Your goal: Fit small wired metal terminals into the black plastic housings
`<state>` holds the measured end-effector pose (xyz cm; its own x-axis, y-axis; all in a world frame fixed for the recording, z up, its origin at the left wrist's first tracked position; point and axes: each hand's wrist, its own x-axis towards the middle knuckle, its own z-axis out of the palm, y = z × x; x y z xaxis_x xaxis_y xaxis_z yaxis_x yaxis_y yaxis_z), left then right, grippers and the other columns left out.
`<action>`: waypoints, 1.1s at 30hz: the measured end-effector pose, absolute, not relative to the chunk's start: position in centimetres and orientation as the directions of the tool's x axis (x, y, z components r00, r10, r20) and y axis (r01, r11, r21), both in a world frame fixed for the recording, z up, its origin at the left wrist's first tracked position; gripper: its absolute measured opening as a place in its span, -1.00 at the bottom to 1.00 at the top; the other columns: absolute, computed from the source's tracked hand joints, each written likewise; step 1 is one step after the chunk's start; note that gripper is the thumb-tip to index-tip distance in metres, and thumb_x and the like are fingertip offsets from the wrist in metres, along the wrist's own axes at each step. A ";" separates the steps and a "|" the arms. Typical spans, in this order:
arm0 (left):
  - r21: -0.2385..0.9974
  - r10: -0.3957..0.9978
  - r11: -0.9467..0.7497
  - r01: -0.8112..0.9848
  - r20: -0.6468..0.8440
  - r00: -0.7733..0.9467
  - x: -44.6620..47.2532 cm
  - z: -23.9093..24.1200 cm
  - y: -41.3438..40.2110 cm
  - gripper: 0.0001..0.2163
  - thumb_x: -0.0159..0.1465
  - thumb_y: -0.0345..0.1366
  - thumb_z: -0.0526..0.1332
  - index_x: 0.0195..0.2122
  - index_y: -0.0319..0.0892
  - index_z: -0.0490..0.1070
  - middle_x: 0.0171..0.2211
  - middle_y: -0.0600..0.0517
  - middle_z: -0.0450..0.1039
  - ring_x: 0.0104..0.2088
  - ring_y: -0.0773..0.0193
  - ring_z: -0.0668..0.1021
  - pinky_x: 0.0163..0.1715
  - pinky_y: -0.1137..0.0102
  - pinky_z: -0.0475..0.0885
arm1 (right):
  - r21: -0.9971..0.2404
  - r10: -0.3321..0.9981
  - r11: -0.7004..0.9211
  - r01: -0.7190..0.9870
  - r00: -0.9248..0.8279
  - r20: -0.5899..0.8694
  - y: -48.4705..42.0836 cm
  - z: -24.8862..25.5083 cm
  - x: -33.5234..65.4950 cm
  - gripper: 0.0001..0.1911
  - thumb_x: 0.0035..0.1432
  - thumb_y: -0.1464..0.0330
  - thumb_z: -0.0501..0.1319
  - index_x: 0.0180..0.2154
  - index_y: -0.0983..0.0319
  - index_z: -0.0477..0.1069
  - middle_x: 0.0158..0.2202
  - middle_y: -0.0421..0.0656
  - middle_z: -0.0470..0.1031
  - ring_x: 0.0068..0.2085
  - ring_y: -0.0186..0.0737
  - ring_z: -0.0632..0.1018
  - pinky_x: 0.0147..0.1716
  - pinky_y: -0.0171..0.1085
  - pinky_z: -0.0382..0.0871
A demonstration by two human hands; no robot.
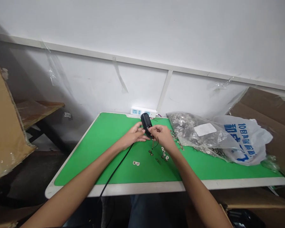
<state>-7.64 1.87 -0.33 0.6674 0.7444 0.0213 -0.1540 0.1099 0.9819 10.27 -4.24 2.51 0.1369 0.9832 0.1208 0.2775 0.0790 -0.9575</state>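
Observation:
Near the back of the green tabletop, my left hand [136,134] is closed around the lower left side of a black plastic housing [146,121] with an open, grooved inside. My right hand [160,133] pinches at the housing's lower right part; what lies between its fingertips is too small to make out. Short red and black wires [156,145] hang below the fingers. A black cable [116,169] runs from under my left hand over the front edge. Small metal contact plates [165,153] lie scattered below my right hand, and a separate contact plate [136,163] lies nearer me.
A white power strip [139,111] stands against the wall behind the housing. To the right lie a clear plastic bag of metal parts [187,125] and a white printed bag [247,139]. Cardboard [273,117] leans at far right; another cardboard box [4,120] stands at left.

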 end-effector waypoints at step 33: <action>0.985 0.747 -0.070 -0.155 0.155 0.647 -6.9 -1.2 1.5 -0.39 0.27 0.10 0.38 0.22 -0.04 0.21 0.16 -0.15 0.55 -0.13 0.15 0.72 -0.09 0.27 0.59 | -0.963 0.993 0.076 0.258 0.073 0.097 -4.3 2.8 11.0 -0.65 -0.01 0.05 0.37 -0.40 0.22 0.54 -0.60 -0.26 0.43 -0.57 -0.31 0.37 -0.55 -0.30 0.22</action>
